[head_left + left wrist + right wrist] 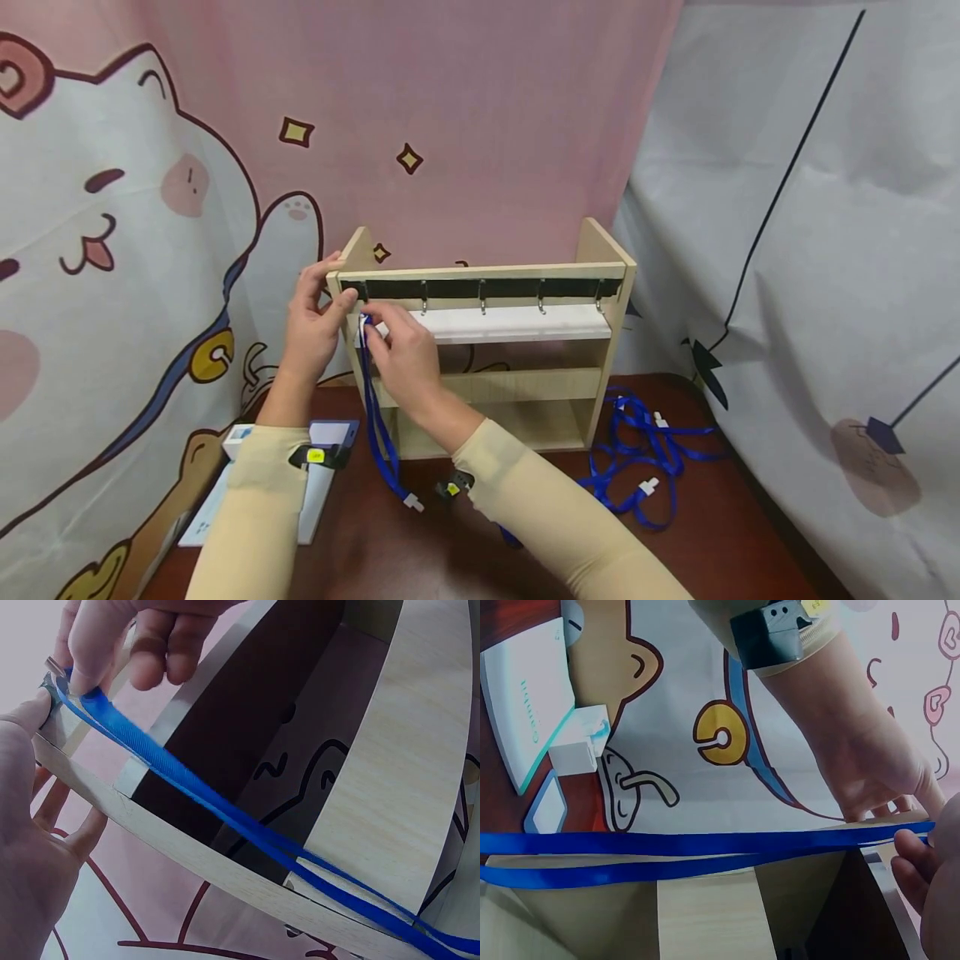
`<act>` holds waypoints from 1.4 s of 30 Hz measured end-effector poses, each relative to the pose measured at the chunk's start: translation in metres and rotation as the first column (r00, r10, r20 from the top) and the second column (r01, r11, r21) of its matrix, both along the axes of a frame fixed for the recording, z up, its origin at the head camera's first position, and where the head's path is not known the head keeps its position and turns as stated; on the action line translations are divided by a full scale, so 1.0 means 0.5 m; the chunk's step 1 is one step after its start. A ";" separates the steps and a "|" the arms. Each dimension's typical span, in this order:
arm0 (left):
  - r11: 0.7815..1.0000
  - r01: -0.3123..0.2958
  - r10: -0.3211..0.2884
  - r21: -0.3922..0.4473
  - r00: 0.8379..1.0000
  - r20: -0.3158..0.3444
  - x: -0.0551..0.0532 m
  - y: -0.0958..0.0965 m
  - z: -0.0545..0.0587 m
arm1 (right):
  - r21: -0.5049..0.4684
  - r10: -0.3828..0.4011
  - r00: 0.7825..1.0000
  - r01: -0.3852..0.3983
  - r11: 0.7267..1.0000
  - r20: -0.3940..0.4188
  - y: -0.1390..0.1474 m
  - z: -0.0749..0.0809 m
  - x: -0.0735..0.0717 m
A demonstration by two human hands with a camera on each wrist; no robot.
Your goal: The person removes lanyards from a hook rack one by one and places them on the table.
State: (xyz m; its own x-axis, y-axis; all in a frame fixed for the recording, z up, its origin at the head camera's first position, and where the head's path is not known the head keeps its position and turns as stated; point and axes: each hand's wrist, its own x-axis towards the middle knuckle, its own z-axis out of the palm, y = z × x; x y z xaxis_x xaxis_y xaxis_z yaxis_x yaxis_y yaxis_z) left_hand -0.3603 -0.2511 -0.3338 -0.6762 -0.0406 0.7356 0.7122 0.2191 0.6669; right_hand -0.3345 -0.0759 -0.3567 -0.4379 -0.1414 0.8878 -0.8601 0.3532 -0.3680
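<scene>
A small wooden shelf point(487, 386) stands on the table, with a black strip point(450, 289) along its upper front and a row of metal hooks point(482, 306). My left hand point(309, 333) grips its upper left side panel, thumb on the front by the strip's end, fingers behind. With thumb and fingers my right hand point(408, 354) pinches the top of a blue lanyard point(131, 733) right at the leftmost hook. From there the straps hang down the shelf's left side to a white clip point(413, 502) near the tabletop. My fingers partly cover that hook.
More blue lanyards with white clips point(649, 486) lie tangled on the table right of the shelf. To the left are a flat white box point(529, 705), a smaller white box point(574, 754) and a blue-edged card point(549, 810). Printed cloth point(495, 125) hangs behind.
</scene>
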 end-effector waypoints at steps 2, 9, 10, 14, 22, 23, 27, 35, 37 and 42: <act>1.000 -0.002 0.002 0.000 1.000 0.002 0.000 0.000 0.000 | -0.033 0.029 0.999 -0.028 0.999 0.013 -0.001 0.001 -0.002; 1.000 -0.002 0.002 0.003 1.000 -0.003 -0.002 0.000 0.000 | -0.112 0.093 0.995 -0.087 0.990 0.045 -0.005 0.000 -0.001; 1.000 -0.001 0.001 0.004 1.000 -0.004 -0.003 0.000 -0.001 | -0.124 0.099 0.994 -0.092 0.988 0.046 -0.005 -0.001 0.000; 1.000 0.000 0.000 0.006 1.000 -0.006 -0.001 0.001 -0.003 | -0.173 0.138 0.989 -0.128 0.977 0.046 0.001 -0.010 0.009; 1.000 0.009 -0.009 0.014 1.000 0.000 0.000 0.003 -0.001 | -0.223 0.246 0.968 -0.230 0.947 0.051 0.033 0.004 0.045; 1.000 0.010 -0.010 0.016 1.000 -0.002 -0.001 0.002 -0.001 | -0.229 0.267 0.962 -0.247 0.941 0.057 0.038 0.011 0.051; 1.000 0.012 -0.012 0.015 1.000 -0.003 -0.001 0.001 0.000 | -0.250 0.346 0.933 -0.314 0.916 0.094 0.062 0.037 0.071; 1.000 -0.008 0.008 0.016 1.000 0.012 0.003 0.000 -0.001 | -0.321 0.443 0.877 -0.372 0.871 0.187 0.117 0.084 0.084; 1.000 -0.016 0.016 0.011 1.000 0.020 0.003 0.001 -0.002 | -0.333 0.452 0.870 -0.374 0.865 0.196 0.131 0.093 0.083; 1.000 -0.011 0.010 0.010 1.000 0.028 0.002 0.004 0.000 | -0.349 0.453 0.873 -0.373 0.859 0.182 0.168 0.116 0.078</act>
